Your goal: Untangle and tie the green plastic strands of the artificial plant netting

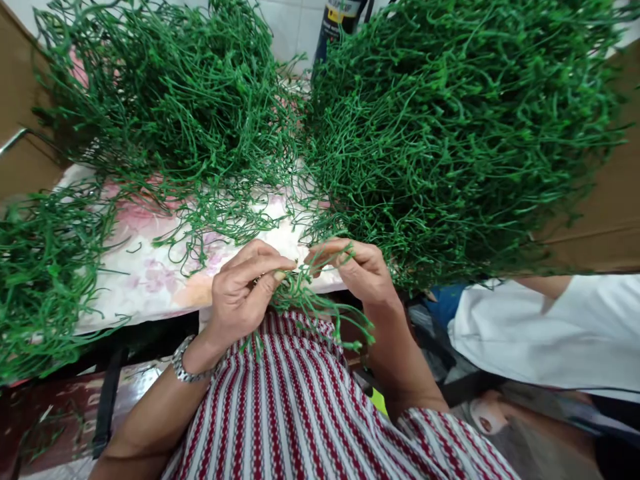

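Left hand (245,287): we pinch green stems (300,297) between thumb and forefinger.
Right hand (364,270): beside the stems; we cannot tell whether it grips.
Stems' place: between our hands, above our striped garment (280,400).

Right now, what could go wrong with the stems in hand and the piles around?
1. The branched green stems in the left hand dangle over the striped garment; one could slip down.
2. The near-left pile trails past the front edge of the floral cloth; brushing it might drag stems off.
3. The metal-link wristband might snag loose stems.
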The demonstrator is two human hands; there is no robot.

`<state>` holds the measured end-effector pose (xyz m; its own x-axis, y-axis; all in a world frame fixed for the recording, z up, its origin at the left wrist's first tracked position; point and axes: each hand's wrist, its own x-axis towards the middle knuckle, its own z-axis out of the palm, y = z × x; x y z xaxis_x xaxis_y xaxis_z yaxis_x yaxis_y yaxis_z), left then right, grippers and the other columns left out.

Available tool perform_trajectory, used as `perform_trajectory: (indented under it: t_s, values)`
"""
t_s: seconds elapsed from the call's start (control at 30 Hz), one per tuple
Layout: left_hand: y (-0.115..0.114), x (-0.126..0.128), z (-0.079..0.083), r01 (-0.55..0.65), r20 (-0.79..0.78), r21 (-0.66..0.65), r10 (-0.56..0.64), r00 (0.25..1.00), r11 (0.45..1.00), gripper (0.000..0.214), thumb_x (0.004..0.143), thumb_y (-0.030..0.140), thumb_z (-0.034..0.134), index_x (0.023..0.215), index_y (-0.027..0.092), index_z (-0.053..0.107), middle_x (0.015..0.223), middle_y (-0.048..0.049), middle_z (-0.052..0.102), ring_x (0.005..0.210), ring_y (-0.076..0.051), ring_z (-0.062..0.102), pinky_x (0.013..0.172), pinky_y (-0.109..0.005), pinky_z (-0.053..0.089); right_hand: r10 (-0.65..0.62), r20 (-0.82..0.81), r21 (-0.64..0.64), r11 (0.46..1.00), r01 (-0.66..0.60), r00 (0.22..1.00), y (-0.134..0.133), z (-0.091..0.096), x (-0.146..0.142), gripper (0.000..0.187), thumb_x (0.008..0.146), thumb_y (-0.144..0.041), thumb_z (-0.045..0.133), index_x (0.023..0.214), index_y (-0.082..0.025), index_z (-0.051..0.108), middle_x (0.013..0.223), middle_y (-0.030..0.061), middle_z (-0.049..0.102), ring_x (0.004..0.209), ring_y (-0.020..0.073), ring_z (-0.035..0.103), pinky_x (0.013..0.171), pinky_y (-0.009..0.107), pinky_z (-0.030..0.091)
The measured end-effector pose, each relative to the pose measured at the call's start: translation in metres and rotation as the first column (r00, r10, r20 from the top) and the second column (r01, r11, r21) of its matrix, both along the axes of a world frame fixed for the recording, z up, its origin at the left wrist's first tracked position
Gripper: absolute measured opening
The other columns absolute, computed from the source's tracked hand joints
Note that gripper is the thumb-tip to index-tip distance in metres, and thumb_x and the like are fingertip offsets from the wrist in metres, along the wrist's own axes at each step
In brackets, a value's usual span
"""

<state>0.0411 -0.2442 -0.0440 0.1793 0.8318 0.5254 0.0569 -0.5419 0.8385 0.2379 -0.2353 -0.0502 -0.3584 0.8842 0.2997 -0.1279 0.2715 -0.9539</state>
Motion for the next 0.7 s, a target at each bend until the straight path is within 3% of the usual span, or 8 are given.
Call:
perform_trajectory:
  t_s: [0.1, 0.17, 0.2, 0.3, 0.33, 0.4, 0.53, 0.7]
  values:
    - [-0.003, 0.001, -0.003, -0.003, -0.046, 0.05, 0.006, 0.999, 0.999, 0.026, 0.077, 0.004, 0.053, 0.092, 0.02, 0.066, 0.082, -0.0036, 0.059, 0.076, -0.013, 0.056, 0.062, -0.025, 0.044, -0.266, -0.104, 0.016, 0.963, 0.269, 0.959, -0.005, 0.007, 0.006, 0.028, 0.087, -0.034, 0.044, 0.11, -0.023, 0.056, 0.101, 0.0053, 0.06, 0.083, 0.0153, 0.059, 0.071, 0.031, 0.05]
    - [-0.005, 0.002, -0.003, 0.023, -0.092, 0.075, -0.016, 0.996, 0.997, 0.027, 0.076, 0.003, 0.052, 0.093, 0.02, 0.065, 0.084, -0.0042, 0.059, 0.076, -0.014, 0.057, 0.062, -0.025, 0.045, -0.442, -0.081, 0.127, 0.885, 0.449, 0.893, -0.011, 0.021, 0.008, 0.037, 0.086, -0.041, 0.043, 0.119, -0.025, 0.049, 0.112, 0.0067, 0.055, 0.098, 0.0182, 0.055, 0.082, 0.034, 0.047]
    - [-0.006, 0.003, -0.003, 0.041, -0.119, 0.081, -0.032, 0.992, 0.996, 0.028, 0.075, 0.002, 0.052, 0.093, 0.02, 0.065, 0.085, -0.0045, 0.059, 0.077, -0.014, 0.058, 0.063, -0.025, 0.046, -0.465, -0.015, 0.208, 0.864, 0.458, 0.885, -0.014, 0.029, 0.008, 0.041, 0.085, -0.045, 0.044, 0.121, -0.025, 0.047, 0.117, 0.0075, 0.052, 0.106, 0.0198, 0.051, 0.089, 0.036, 0.044]
    - [-0.009, 0.004, -0.002, 0.058, -0.186, 0.105, -0.037, 0.982, 0.993, 0.031, 0.075, 0.001, 0.052, 0.095, 0.021, 0.064, 0.087, -0.0043, 0.058, 0.079, -0.014, 0.057, 0.064, -0.025, 0.046, -0.262, 0.347, 0.377, 0.918, 0.121, 0.901, -0.021, 0.045, 0.003, 0.046, 0.08, -0.046, 0.053, 0.117, -0.02, 0.051, 0.122, 0.0093, 0.05, 0.117, 0.0216, 0.043, 0.101, 0.038, 0.034]
    - [-0.01, 0.004, -0.002, 0.048, -0.198, 0.115, -0.025, 0.98, 0.992, 0.032, 0.074, 0.001, 0.052, 0.096, 0.021, 0.064, 0.087, -0.004, 0.058, 0.08, -0.014, 0.057, 0.065, -0.025, 0.046, -0.157, 0.431, 0.37, 0.929, -0.015, 0.889, -0.022, 0.046, 0.0, 0.045, 0.081, -0.045, 0.053, 0.116, -0.017, 0.052, 0.116, 0.0095, 0.054, 0.113, 0.0201, 0.046, 0.099, 0.037, 0.035]
    - [-0.012, 0.003, -0.004, 0.02, -0.206, 0.132, 0.008, 0.979, 0.991, 0.034, 0.074, 0.002, 0.052, 0.098, 0.023, 0.064, 0.087, -0.0035, 0.058, 0.081, -0.015, 0.057, 0.064, -0.025, 0.046, -0.034, 0.479, 0.308, 0.942, -0.132, 0.877, -0.021, 0.041, -0.004, 0.042, 0.084, -0.041, 0.05, 0.115, -0.012, 0.051, 0.098, 0.0082, 0.061, 0.094, 0.0147, 0.055, 0.087, 0.031, 0.043]
    - [-0.015, -0.003, -0.005, -0.036, -0.217, 0.108, 0.059, 0.974, 0.993, 0.037, 0.072, 0.004, 0.057, 0.101, 0.027, 0.064, 0.091, -0.0039, 0.058, 0.084, -0.017, 0.057, 0.069, -0.029, 0.047, -0.033, 0.451, 0.214, 0.974, -0.072, 0.892, -0.018, 0.028, -0.006, 0.027, 0.086, -0.034, 0.05, 0.095, -0.01, 0.057, 0.078, 0.0027, 0.06, 0.071, 0.0082, 0.055, 0.068, 0.02, 0.044]
    - [-0.018, -0.012, 0.017, 0.046, -0.264, -0.035, -0.053, 0.963, 0.998, 0.031, 0.072, 0.013, 0.056, 0.099, 0.027, 0.064, 0.098, -0.0029, 0.061, 0.098, -0.027, 0.056, 0.098, -0.051, 0.037, -0.16, 0.424, 0.387, 0.922, -0.019, 0.892, -0.019, 0.033, -0.012, 0.021, 0.083, -0.032, 0.054, 0.085, -0.01, 0.057, 0.08, 0.0036, 0.06, 0.076, 0.0088, 0.054, 0.073, 0.02, 0.044]
